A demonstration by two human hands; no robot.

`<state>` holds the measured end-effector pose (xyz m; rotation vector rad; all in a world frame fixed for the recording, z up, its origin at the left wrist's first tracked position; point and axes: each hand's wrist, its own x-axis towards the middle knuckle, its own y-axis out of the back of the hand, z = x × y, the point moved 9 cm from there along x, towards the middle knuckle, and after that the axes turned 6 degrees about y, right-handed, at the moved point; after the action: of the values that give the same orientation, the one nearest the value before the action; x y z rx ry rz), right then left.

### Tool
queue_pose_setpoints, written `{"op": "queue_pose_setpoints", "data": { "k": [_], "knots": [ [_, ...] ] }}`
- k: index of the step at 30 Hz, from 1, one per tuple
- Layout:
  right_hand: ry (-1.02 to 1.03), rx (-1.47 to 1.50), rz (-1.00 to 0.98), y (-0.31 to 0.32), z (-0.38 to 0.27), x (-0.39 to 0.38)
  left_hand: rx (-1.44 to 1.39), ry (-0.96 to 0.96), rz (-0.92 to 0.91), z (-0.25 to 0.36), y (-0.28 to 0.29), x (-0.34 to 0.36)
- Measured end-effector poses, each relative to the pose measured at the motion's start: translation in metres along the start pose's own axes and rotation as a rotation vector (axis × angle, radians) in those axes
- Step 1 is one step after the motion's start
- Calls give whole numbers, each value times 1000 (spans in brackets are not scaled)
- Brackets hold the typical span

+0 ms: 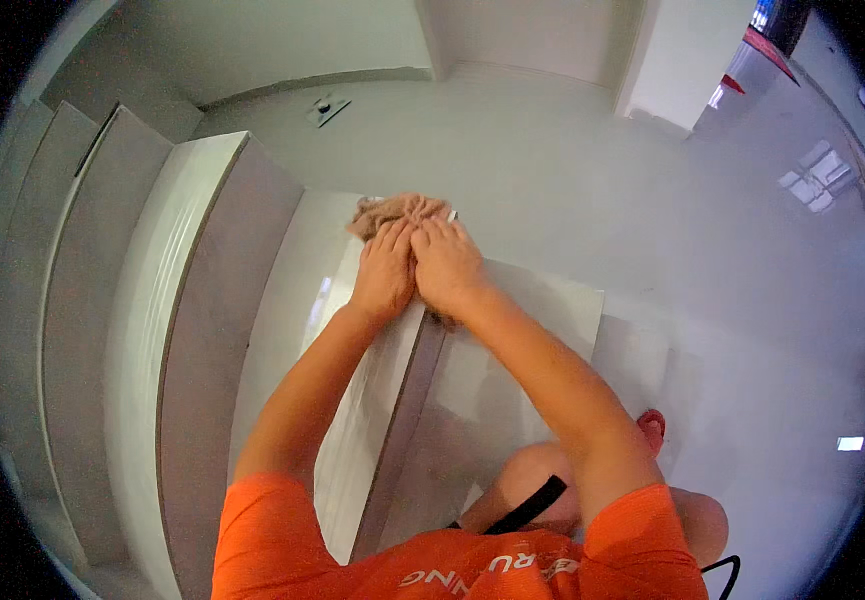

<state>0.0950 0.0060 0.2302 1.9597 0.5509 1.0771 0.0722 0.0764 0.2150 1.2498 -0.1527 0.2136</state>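
Head | hands (449,268) — together atop crumpled tan cloth (392,211), grip unclear | smooth, glossy step (364,400)

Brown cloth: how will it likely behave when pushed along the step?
The brown cloth looks floppy, given its crumpled folds. Pushed, it would probably bunch up rather than stay flat, being already gathered. It may slide easily, since the step looks smooth and glossy.

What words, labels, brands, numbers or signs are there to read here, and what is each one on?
Orange shirt: white printed lettering across the front, partly hidden in folds; I won't copy it out.
Brown cloth and the pale step beneath it: no writing seen.
Red strip at upper right: too small and blurred to tell.
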Motion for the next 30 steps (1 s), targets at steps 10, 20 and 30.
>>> {"op": "queue_pose_setpoints", "data": {
  "k": [10,20,30],
  "knots": [
    [-137,-13,-81,-7,46,9,-7,10,79,0,-31,31],
    [5,44,-286,-5,-79,-51,-4,105,-33,10,29,-96],
    [164,105,-131,-4,-174,-120,36,134,-129,12,45,-214]
  ]
}}
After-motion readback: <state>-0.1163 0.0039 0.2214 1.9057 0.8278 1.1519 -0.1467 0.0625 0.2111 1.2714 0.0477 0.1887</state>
